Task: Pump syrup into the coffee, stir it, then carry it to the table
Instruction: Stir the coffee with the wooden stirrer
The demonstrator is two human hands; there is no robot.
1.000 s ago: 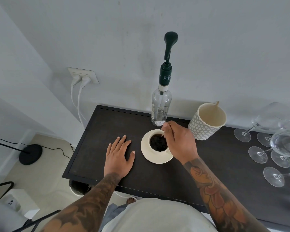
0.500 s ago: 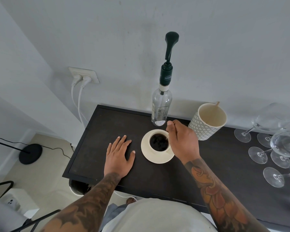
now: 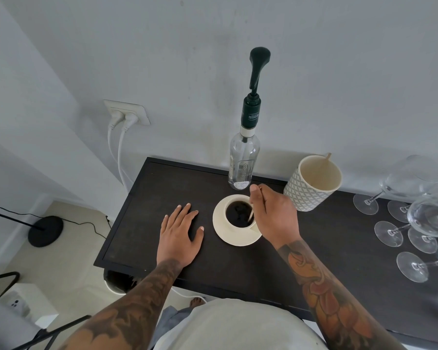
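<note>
Presently, the right hand (image 3: 273,218) pinches a thin wooden stirrer (image 3: 251,213) between thumb and curled fingers, the stick's lower end dipped in the coffee. The coffee cup (image 3: 239,213) stands just under and to the near side of those fingertips, seated on its saucer (image 3: 235,237) on the dark table (image 3: 314,261). The left hand (image 3: 178,234) lies flat on the tabletop, fingers straight and spread, holding nothing; its thumb is near the saucer's rim but apart from it.

Beyond the right fingertips, close against the wall, stands the syrup bottle (image 3: 243,162) with its pump head raised; the bottle looks almost empty. Past the right knuckles sits a patterned mug (image 3: 311,184) with another stick leaning in it. Further out on that side is a cluster of wine glasses (image 3: 415,218).

Assessment: the stirring step appears to be in hand. Risks noted:
- The cup is filled high; a brisk stir, or the stick catching the rim, could slop coffee onto the saucer.
- The saucer is not steadied by the left hand, so a sideways push from the stick might shift it.
- On lifting for the carry, a tilted saucer could let the cup slide.
- A wide swing of the right forearm could strike the glasses.
</note>
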